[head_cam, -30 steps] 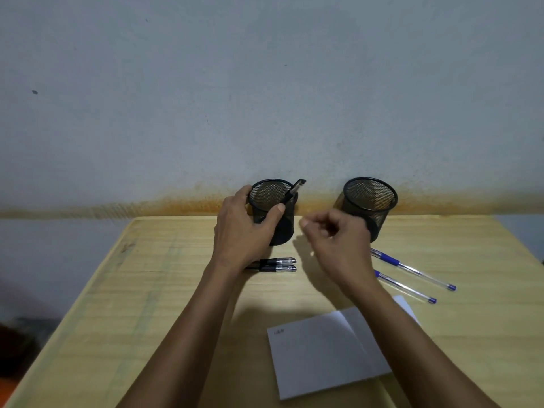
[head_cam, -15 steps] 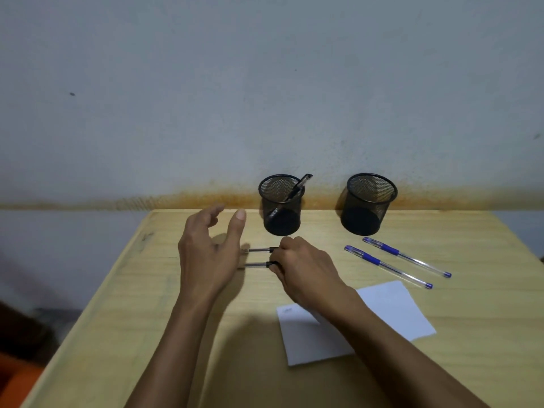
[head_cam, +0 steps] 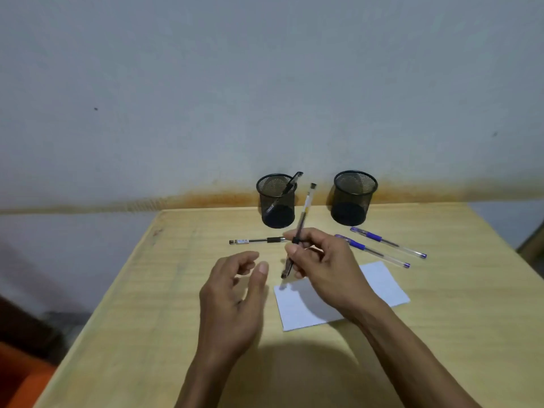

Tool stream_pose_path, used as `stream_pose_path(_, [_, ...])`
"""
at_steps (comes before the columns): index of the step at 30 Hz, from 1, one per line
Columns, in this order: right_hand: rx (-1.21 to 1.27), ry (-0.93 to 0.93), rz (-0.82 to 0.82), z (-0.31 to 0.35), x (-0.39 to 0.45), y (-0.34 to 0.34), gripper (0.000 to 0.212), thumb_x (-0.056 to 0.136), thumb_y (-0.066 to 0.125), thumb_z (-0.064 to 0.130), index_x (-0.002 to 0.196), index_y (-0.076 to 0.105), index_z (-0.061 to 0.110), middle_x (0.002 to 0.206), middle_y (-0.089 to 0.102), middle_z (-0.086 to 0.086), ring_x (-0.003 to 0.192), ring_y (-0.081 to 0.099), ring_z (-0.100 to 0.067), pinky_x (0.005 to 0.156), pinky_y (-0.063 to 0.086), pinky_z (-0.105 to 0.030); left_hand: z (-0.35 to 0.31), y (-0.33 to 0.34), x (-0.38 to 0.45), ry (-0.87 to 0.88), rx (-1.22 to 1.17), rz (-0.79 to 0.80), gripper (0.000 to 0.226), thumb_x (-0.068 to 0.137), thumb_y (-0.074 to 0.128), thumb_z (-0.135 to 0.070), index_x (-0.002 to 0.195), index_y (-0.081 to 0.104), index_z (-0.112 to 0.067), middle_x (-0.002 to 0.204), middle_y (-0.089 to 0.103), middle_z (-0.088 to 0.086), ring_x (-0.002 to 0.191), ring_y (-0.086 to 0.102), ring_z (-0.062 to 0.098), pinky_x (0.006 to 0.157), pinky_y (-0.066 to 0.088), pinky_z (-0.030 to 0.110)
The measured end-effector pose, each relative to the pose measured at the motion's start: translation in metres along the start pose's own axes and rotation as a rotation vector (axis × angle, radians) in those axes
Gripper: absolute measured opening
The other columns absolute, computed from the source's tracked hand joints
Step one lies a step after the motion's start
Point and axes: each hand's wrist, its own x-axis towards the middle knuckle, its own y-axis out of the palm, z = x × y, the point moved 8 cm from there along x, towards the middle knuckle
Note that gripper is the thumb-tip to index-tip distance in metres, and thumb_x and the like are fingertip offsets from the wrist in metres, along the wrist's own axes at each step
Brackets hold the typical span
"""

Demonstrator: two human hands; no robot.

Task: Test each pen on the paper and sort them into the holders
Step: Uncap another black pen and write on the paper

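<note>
I see a pale wooden table [head_cam: 153,304] against a grey wall [head_cam: 265,83] with a rusty stain along its base. My right hand [head_cam: 326,269] grips a black pen [head_cam: 303,219] tilted upright, its tip just above the paper [head_cam: 382,284]. My left hand [head_cam: 232,301] hovers loose, fingers half curled, holding nothing. 1 black pen lies flat [head_cam: 256,240], 1 stands in the left holder [head_cam: 276,201]; 2 blue pens [head_cam: 385,242] lie near the right holder [head_cam: 353,198].

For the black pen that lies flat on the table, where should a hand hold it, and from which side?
Grip the black pen at its dark rubber grip section, from above, with thumb and finger pinching across the barrel. It lies flat, pointing left to right, with bare table in front. The open left hand is nearest.
</note>
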Motion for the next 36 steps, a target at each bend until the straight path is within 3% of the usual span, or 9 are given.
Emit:
stream_pose_path(4, [0.136,0.073,-0.125,-0.001,-0.032,-0.023,0.007,0.090,0.074,0.016,0.096,0.075,0.015,0.080,0.078,-0.001,0.076,0.076,-0.015,0.068,0.059,-0.024,-0.023,0.028,-0.021,0.118,0.018,0.206,0.019,0.090,0.067,-0.028,0.109,0.070,-0.027,0.097,0.067,-0.016,0.095,0.062,0.002,0.077,0.044,0.009])
stream_pose_path(8, [0.185,0.116,-0.155,-0.005,-0.055,-0.030,0.012,0.092,0.070,0.024,0.095,0.077,0.015,0.079,0.078,-0.003,0.072,0.072,-0.010,0.067,0.056,-0.020,-0.032,0.034,-0.031,0.167,0.091,0.201,0.011,0.091,0.068,-0.023,0.100,0.072,-0.025,0.088,0.065,-0.014,0.086,0.062,0.004,0.072,0.048,0.019])
stream_pose_path(11, [0.106,0.091,-0.183,-0.006,-0.062,-0.041,0.012,0.093,0.069,0.029,0.092,0.077,0.020,0.069,0.073,0.007,0.061,0.062,0.000,0.060,0.051,-0.015,-0.037,0.035,-0.037,0.174,0.069,0.209,0.008,0.089,0.070,-0.024,0.095,0.074,-0.028,0.084,0.067,-0.016,0.084,0.063,0.002,0.071,0.048,0.018])
stream_pose_path(14, [0.057,0.060,-0.173,-0.006,-0.065,-0.040,0.015,0.093,0.069,0.029,0.086,0.076,0.018,0.062,0.065,0.008,0.058,0.055,-0.003,0.058,0.047,-0.015,-0.042,0.033,-0.041,0.186,0.073,0.190,0.009,0.088,0.072,-0.020,0.087,0.075,-0.028,0.079,0.068,-0.015,0.079,0.064,0.002,0.065,0.043,0.011])
stream_pose_path(17, [0.331,0.113,-0.423,-0.013,-0.059,-0.084,0.021,0.093,0.069,0.022,0.075,0.073,0.012,0.062,0.057,-0.002,0.051,0.046,-0.008,0.048,0.041,-0.014,-0.039,0.014,-0.041,0.218,0.142,0.092,0.007,0.084,0.069,-0.021,0.081,0.075,-0.023,0.076,0.068,-0.014,0.074,0.063,0.002,0.058,0.037,0.006])
stream_pose_path(19, [0.459,0.102,-0.539,-0.010,-0.052,-0.127,0.025,0.093,0.069,0.022,0.071,0.075,0.012,0.068,0.058,-0.004,0.055,0.047,-0.010,0.049,0.044,-0.014,-0.021,-0.010,-0.036,0.158,0.157,-0.001,0.007,0.083,0.069,-0.021,0.081,0.075,-0.024,0.078,0.069,-0.015,0.074,0.064,0.000,0.060,0.041,0.009])
stream_pose_path(24, [0.421,0.095,-0.445,-0.017,-0.047,-0.126,0.021,0.093,0.068,0.021,0.081,0.072,0.004,0.066,0.060,-0.003,0.056,0.049,-0.010,0.052,0.047,-0.017,0.028,-0.018,-0.004,-0.019,0.291,0.059,0.013,0.089,0.067,-0.013,0.088,0.076,-0.022,0.083,0.067,-0.009,0.079,0.062,0.003,0.067,0.040,0.009])
stream_pose_path(28, [0.273,0.152,-0.410,-0.035,-0.056,-0.091,0.025,0.092,0.070,0.025,0.082,0.075,0.003,0.063,0.060,-0.006,0.056,0.051,-0.013,0.060,0.048,-0.028,0.056,0.001,0.029,-0.085,0.414,0.135,0.010,0.088,0.067,-0.017,0.084,0.076,-0.014,0.085,0.069,0.005,0.083,0.063,0.023,0.073,0.048,0.032])
stream_pose_path(36, [0.154,0.192,-0.383,-0.040,-0.067,-0.071,0.025,0.093,0.070,0.027,0.081,0.075,0.005,0.059,0.063,0.001,0.057,0.059,-0.010,0.058,0.054,-0.019,0.079,0.024,0.063,-0.102,0.565,0.214,0.014,0.089,0.067,-0.027,0.077,0.071,-0.021,0.077,0.069,-0.008,0.087,0.062,0.023,0.083,0.046,0.040])
